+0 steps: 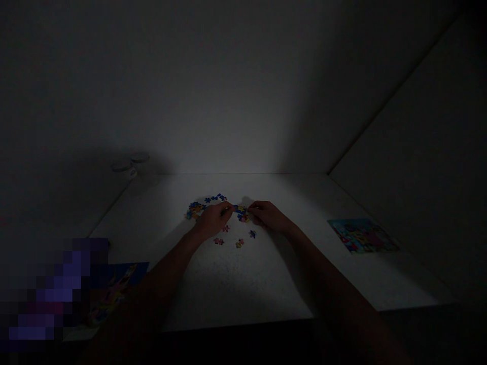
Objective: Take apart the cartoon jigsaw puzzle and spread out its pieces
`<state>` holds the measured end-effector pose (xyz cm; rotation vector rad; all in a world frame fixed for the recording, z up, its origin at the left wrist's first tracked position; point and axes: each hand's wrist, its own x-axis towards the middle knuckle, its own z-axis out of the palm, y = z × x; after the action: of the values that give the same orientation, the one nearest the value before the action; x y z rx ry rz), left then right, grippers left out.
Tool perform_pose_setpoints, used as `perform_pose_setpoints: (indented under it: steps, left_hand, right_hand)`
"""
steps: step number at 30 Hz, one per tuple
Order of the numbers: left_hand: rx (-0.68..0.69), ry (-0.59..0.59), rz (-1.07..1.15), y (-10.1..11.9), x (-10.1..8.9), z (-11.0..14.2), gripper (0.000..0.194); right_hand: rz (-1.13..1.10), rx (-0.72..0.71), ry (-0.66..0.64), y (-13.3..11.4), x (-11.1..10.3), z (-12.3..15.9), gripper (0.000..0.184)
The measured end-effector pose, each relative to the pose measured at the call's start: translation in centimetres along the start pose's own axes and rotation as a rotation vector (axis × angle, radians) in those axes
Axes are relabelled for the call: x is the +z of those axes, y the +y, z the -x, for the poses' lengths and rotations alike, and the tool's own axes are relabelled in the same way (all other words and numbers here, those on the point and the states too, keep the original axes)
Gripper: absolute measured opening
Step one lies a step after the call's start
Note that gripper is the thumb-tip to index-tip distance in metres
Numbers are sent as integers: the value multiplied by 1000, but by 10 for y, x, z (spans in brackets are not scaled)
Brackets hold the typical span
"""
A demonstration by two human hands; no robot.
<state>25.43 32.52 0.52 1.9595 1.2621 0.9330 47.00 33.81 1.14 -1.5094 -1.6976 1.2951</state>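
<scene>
My left hand [213, 219] pinches the left end of a small strip of joined jigsaw puzzle pieces [239, 209], blue with some yellow. At its right end the fingers of my right hand [268, 216] are closed in a pinch. Just below the strip lies a pink and yellow puzzle cluster [243, 218]; whether it is joined to the strip I cannot tell. A heap of loose puzzle pieces [196, 208] sits beyond my left hand, partly hidden by it. Nearer to me lie a blue piece [252, 234], a yellow and pink piece [240, 243] and pink pieces [218, 242].
Everything rests on a white table [236, 289] against a wall. A colourful picture sheet [363, 235] lies at the right. Another picture [114, 289] is at the left, partly behind my left forearm, beside a blurred purple area. Clear round objects [131, 162] stand at the back left.
</scene>
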Motion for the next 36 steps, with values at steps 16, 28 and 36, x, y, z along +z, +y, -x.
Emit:
perform_pose_setpoints:
  steps: [16,28,36]
  left_hand:
    - [90,-30,-71,-1,4,-2,18]
    - [149,-31,-139,-15,8,-7,13]
    - [161,38,-279,-12,-4,-7,22]
  right_hand:
    - [-299,-84,115,9,-11,-11,28]
    - [275,-279,193,13,-10,-14,17]
    - [467,-274,271,10,-26,-10,16]
